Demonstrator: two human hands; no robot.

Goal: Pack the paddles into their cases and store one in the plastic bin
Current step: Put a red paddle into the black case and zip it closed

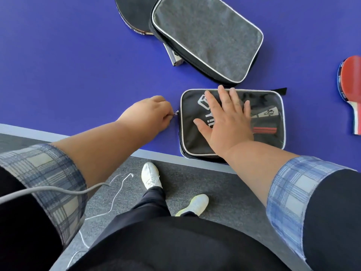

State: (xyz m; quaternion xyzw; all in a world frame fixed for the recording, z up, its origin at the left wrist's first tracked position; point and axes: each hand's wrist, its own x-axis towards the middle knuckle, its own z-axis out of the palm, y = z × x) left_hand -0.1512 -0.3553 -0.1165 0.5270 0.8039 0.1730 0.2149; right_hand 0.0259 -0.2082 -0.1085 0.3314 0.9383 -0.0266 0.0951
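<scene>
A black paddle case [269, 122] with a clear window lies at the near edge of the blue table [68, 65]; a paddle with a red-striped handle shows through the window. My right hand [224, 118] presses flat on the case. My left hand [150, 114] pinches the zipper pull [176, 113] at the case's left edge. Farther back lies a grey case [207, 36], partly unzipped, overlapping a black paddle [134, 14] whose handle sticks out beneath it. A red paddle [351, 90] rests at the right edge of view. No plastic bin is visible.
The table's grey-edged front rim [156, 153] runs diagonally across the view. Below it are grey carpet, my legs and white shoes [150, 176], and a white cable [117, 184] on the floor.
</scene>
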